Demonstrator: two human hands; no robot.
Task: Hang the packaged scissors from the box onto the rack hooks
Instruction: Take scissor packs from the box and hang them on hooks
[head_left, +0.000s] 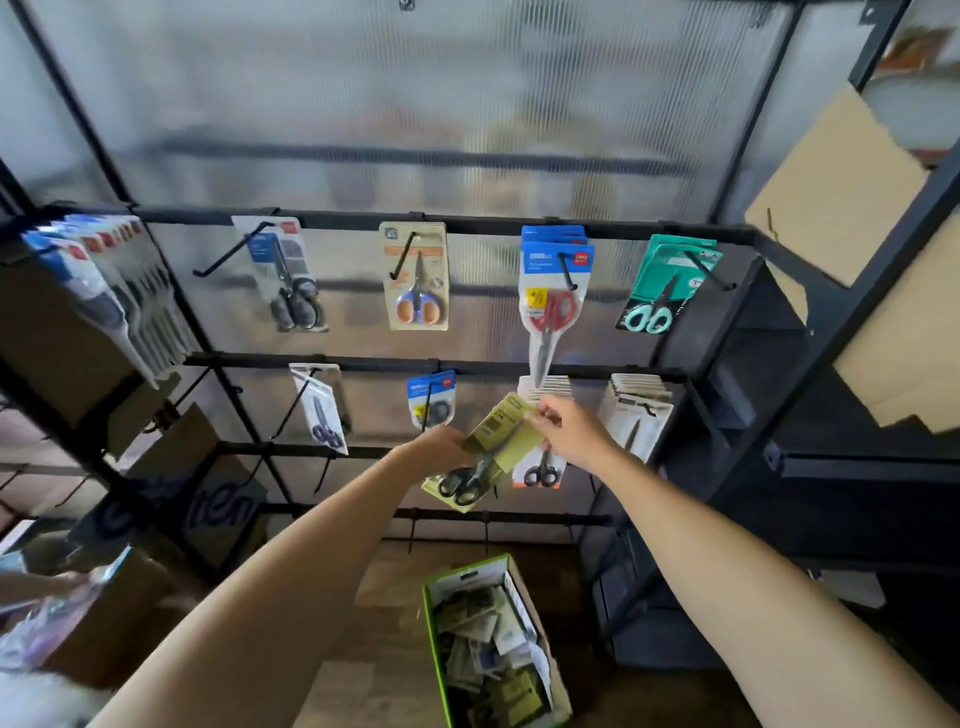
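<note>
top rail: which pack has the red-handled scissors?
The blue-carded pack, third hook from the left of four on that rail. Its neighbours show orange-and-purple handles and mint handles.

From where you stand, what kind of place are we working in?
Probably a shop's stationery aisle or its stockroom. A black display rack carries packaged scissors on peg hooks, such as the red-handled pair, and a green-edged box of more packs sits on the floor. Both hands hold an olive pack.
</note>
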